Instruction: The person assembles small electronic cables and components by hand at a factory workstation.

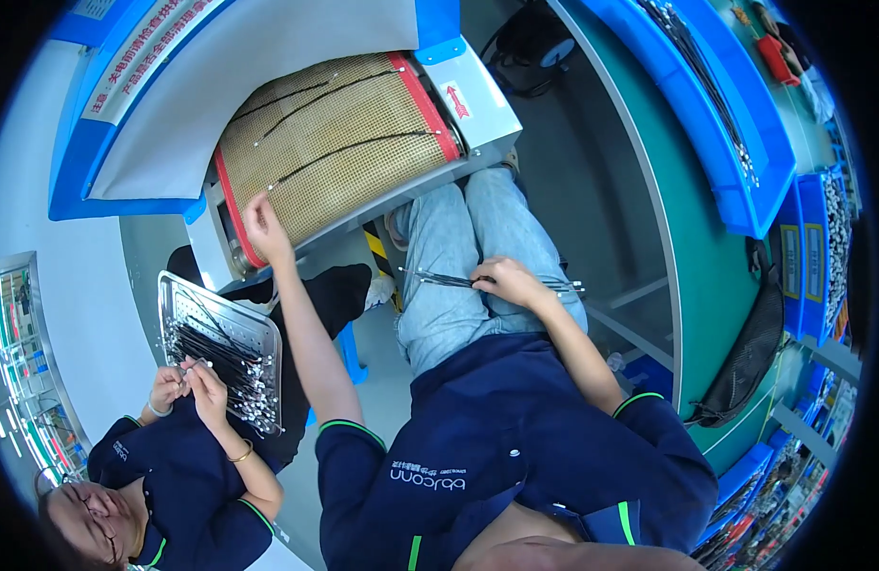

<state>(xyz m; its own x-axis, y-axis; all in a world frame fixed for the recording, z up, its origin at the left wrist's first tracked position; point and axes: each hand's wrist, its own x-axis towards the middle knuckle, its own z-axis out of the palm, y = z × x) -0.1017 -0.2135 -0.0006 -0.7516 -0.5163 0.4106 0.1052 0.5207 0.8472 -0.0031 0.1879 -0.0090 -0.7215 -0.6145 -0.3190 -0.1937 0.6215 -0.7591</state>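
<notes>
My left hand point(266, 231) reaches over the near left edge of a mesh conveyor belt point(363, 186). Its fingers are closed at the pale end of a thin black cable point(349, 149) that lies across the belt. Farther up the belt lie more black cables point(306, 105), roughly parallel. On my lap, my right hand point(506, 283) is closed around a bundle of black cables point(444, 279). The bundle lies crosswise over my jeans, with its pale connector ends sticking out on both sides; the middle is hidden under my fingers.
A co-worker at left handles small cable ends over a perforated metal tray point(171, 285) of black cables. A blue-edged machine hood point(116, 195) covers the belt's far left. At right, a green table point(691, 276) bears blue bins point(772, 190) and a black pouch point(744, 362).
</notes>
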